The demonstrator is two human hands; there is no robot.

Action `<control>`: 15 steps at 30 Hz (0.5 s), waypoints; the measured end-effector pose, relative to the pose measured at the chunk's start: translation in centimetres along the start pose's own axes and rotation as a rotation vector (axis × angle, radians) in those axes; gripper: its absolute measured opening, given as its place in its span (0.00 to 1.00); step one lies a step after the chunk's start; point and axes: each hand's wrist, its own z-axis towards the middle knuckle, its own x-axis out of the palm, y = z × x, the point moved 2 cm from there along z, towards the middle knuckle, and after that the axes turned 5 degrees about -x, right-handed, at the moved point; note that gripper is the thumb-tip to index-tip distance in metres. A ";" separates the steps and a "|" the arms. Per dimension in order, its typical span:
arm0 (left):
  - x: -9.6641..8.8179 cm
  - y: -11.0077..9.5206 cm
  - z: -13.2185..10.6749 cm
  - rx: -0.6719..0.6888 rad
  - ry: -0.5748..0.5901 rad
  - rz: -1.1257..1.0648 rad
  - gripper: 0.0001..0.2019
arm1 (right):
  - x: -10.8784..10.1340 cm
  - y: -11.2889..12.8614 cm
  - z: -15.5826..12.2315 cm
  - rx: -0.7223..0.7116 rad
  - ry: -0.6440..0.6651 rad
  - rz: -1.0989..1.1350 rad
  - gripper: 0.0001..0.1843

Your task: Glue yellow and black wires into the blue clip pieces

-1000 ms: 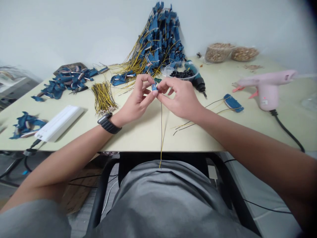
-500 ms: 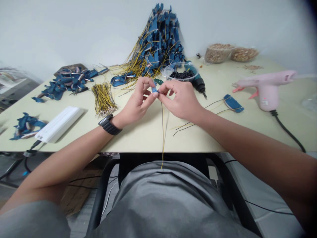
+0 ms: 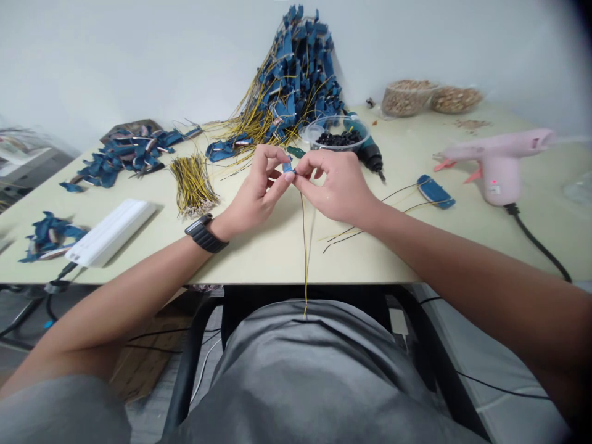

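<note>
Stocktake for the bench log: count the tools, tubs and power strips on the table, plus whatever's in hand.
Glue gun: 1
Teal hand tool: 1
Power strip: 1
Tubs: 3 (bowl of black bits, left tub of brown bits, right tub of brown bits)
Blue piece, pinched between left hand and right hand: 1
Total: 7

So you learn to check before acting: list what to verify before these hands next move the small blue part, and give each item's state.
1. Blue part pinched between fingertips of left hand and right hand: ok.
2. Wire hangs straight down from the part, untangled: ok.
3. Wire joined firmly to the part: cannot tell.
4. Glue gun lies clear of both hands: ok.
</note>
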 end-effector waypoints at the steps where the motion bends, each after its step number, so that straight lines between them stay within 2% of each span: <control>1: 0.0 -0.1 0.0 -0.009 0.002 0.010 0.33 | 0.0 0.0 0.0 0.002 0.000 0.002 0.12; 6: -0.1 0.1 0.3 0.012 0.015 -0.012 0.35 | 0.2 -0.1 0.1 0.002 -0.005 0.021 0.12; 10: -0.1 0.7 0.6 0.022 0.007 -0.063 0.34 | 0.3 -0.1 0.1 0.062 0.019 0.045 0.15; 15: -0.2 0.7 0.2 -0.105 0.067 -0.139 0.33 | 0.3 0.0 0.1 0.148 0.041 0.140 0.14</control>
